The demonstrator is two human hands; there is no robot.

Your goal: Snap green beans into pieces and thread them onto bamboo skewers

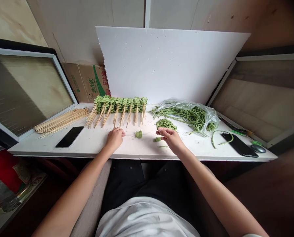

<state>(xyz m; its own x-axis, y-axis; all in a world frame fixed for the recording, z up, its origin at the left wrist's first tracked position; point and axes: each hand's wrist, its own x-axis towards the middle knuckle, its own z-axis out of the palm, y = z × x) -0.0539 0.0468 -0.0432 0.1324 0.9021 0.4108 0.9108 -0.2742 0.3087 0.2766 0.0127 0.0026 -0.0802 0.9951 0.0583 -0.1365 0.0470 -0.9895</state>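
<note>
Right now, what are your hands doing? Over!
Left hand on a thin skewer, pointing at a small stack of cut green beans. Right hand pinched, beside a cut-bean pile. Loaded skewers lined up behind.

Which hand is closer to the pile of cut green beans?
The right hand is nearer, just in front of the pile of cut green beans. The left hand is farther off, to the pile's left, past a small bundle of beans.

Left hand [115, 139], right hand [170, 138], cut green beans [138, 134] between them
</note>
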